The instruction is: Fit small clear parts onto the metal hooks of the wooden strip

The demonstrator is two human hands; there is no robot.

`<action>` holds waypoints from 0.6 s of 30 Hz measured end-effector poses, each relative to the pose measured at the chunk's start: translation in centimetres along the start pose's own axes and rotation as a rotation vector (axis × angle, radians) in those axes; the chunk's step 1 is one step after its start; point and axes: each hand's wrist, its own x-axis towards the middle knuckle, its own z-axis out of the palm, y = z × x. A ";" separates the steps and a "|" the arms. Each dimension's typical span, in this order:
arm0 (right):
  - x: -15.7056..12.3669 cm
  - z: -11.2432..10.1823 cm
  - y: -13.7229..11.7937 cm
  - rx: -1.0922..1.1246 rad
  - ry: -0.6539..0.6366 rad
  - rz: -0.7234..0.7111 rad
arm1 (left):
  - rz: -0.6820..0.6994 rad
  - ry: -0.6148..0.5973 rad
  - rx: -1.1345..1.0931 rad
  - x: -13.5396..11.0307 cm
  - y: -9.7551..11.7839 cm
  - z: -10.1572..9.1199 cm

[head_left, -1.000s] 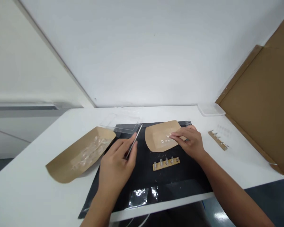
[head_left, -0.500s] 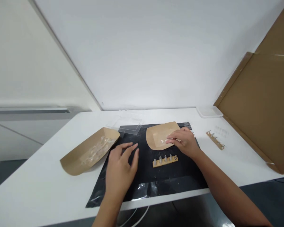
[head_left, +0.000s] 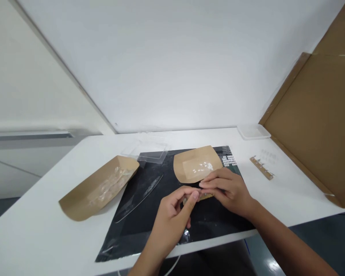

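Note:
Both my hands meet over the black mat [head_left: 149,226], just in front of the small kraft paper tray [head_left: 186,174] that holds several tiny white pieces [head_left: 202,167]. My left hand [head_left: 172,212] curls round the left end of a wooden peg strip [head_left: 206,196], which is mostly hidden. My right hand [head_left: 228,189] has its fingertips pinched together right above that strip; what they hold is too small to see. A pair of metal tweezers [head_left: 142,194] lies loose on the mat to the left of my hands.
A larger kraft tray [head_left: 83,201] with clear plastic bits sits at the left. A clear lid [head_left: 148,151] lies behind the mat. A second peg strip [head_left: 261,168], a clear container [head_left: 253,131] and a leaning cardboard sheet [head_left: 319,126] are on the right.
My left hand put the tweezers down on the mat and moved right to the peg strip. My right hand left the small tray and came down to the strip.

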 end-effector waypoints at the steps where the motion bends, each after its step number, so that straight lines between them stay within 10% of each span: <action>1: -0.5 -0.1 -0.3 0.010 0.020 0.010 | -0.028 -0.019 -0.015 -0.1 0.1 0.1; 18: -0.5 -1.5 0.4 -0.079 0.086 -0.014 | -0.142 -0.251 -0.244 5.1 1.8 0.8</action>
